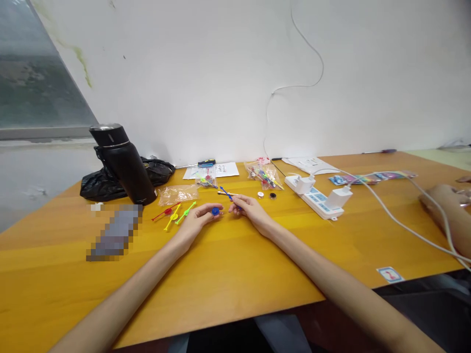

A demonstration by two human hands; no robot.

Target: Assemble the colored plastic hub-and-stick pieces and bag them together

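Note:
My left hand [200, 216] pinches a small round blue plastic disc [215, 211] between thumb and fingers, just above the table. Close by on the right, my right hand [248, 208] is closed on a blue plastic arrow [225, 193], its pointed end aimed up and to the left. The two hands are apart, and so are the two blue pieces. Left of my left hand lie a red arrow spinner [168, 212], a yellow arrow spinner [175, 215] and a green arrow spinner [187, 213], each with a round hub at its middle.
Behind my hands lie a bag of colored parts [264, 175] and a clear plastic wrapper [178, 194]. A black bottle [125, 164] and a blurred-out flat object [117, 233] are at left. To the right sit a power strip [318, 202], white cables and another person's hand [447, 206].

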